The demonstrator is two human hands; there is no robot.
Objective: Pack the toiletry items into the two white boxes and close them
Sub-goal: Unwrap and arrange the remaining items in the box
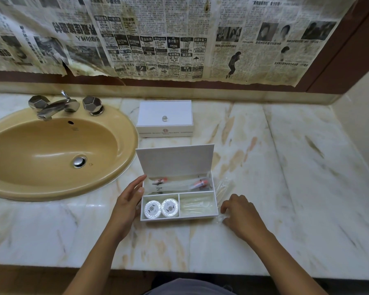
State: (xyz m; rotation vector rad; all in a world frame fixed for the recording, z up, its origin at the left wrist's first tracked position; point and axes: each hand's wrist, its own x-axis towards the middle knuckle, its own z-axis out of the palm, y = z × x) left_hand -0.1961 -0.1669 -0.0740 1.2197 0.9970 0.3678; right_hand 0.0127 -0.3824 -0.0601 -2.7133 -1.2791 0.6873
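Note:
An open white box [216, 206] sits on the marble counter, its lid [175, 160] standing upright at the back. Two round white soaps [161, 208] fill its front left compartment. Clear-wrapped packets with orange parts [201, 183] lie in the rear compartment, and pale wrapped items [197, 206] in the front right one. A second white box [165, 119], closed, with a clear knob, stands farther back. My left hand [129, 198] rests open against the open box's left side. My right hand [240, 211] presses its fingers on a clear plastic packet [223, 189] lying just right of the box.
A tan sink [51, 154] with a chrome faucet [55, 106] occupies the counter's left. Newspaper covers the mirror wall behind. The counter's front edge runs below my forearms, and a side wall closes off the far right.

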